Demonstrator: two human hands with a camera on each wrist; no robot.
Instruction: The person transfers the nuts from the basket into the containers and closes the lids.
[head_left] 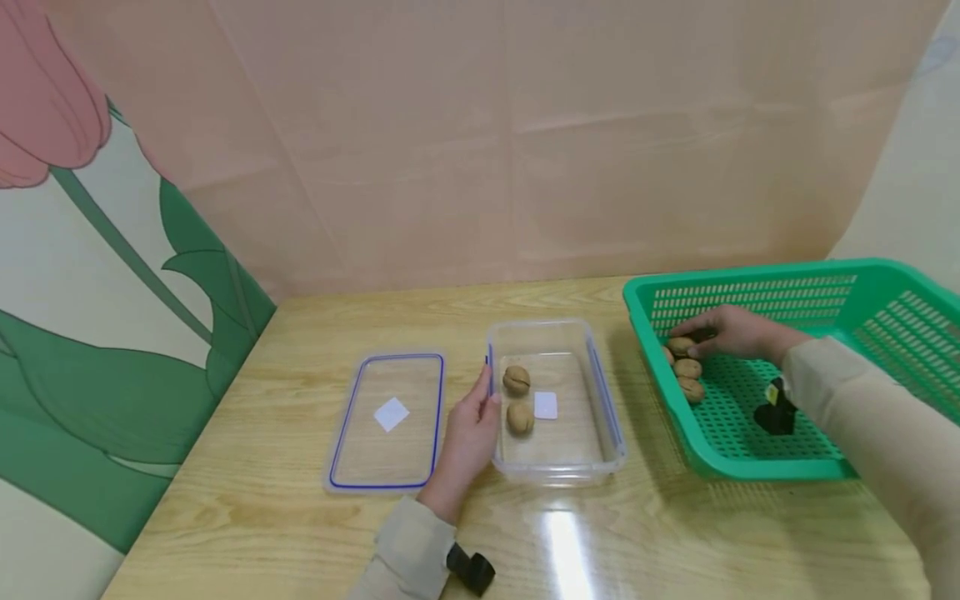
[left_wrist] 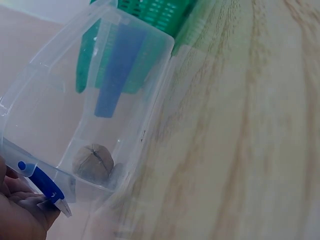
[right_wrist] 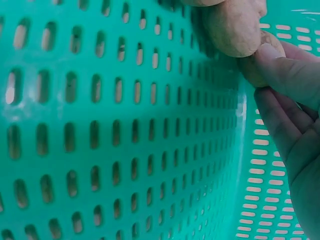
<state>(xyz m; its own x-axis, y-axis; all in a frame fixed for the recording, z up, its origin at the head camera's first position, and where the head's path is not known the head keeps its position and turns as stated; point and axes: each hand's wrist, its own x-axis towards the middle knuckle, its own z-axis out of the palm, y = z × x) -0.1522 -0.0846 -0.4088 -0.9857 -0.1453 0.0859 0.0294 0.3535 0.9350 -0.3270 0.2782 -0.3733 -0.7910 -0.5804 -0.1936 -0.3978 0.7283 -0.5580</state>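
Note:
My right hand (head_left: 738, 333) reaches into the green basket (head_left: 720, 467) and pinches a walnut (head_left: 681, 347) between thumb and fingers. In the right wrist view, the thumb presses on that walnut (right_wrist: 254, 70), and other walnuts (right_wrist: 235, 27) lie against it. Several walnuts (head_left: 688, 368) line the basket's left wall. My left hand (head_left: 471, 429) touches the left side of a clear plastic box (head_left: 577, 446), its fingers fairly straight beside a side flap with a blue seal (left_wrist: 46, 184). Two walnuts (head_left: 519, 418) sit inside the box along its left wall.
Left of the box lies a clear lid (head_left: 360, 467) with a blue seal and a white paper square (head_left: 392, 414). A white label (head_left: 546, 406) is seen at the box's base. A black object (head_left: 775, 417) shows inside the basket near the right sleeve. A wall stands behind the wooden table (head_left: 247, 500).

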